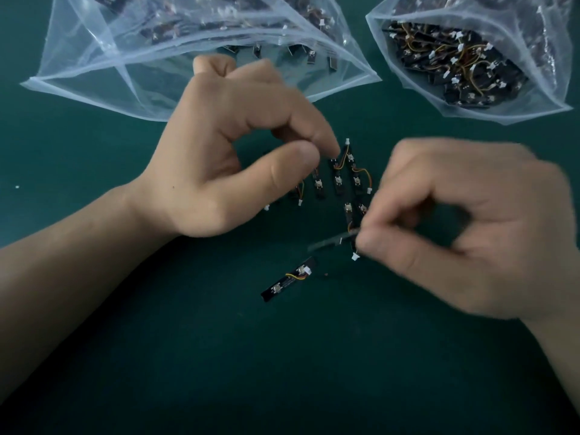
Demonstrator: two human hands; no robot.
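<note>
Several small black circuit strips [338, 181] with white buttons and orange-yellow wires lie in a row on the dark green mat [219, 356]. My left hand [226, 158] hovers over the left end of that row, thumb and forefinger curled close together; whether they pinch anything I cannot tell. My right hand [464, 233] pinches a thin, blurred black strip [332, 243] at its right end. One more wired strip [287, 279] lies alone, nearer to me.
Two open clear plastic bags stand at the back. The left bag [94, 76] holds black strips without wires. The right bag [546, 89] is filled with wired strips. A tiny white speck [17, 186] lies at the far left.
</note>
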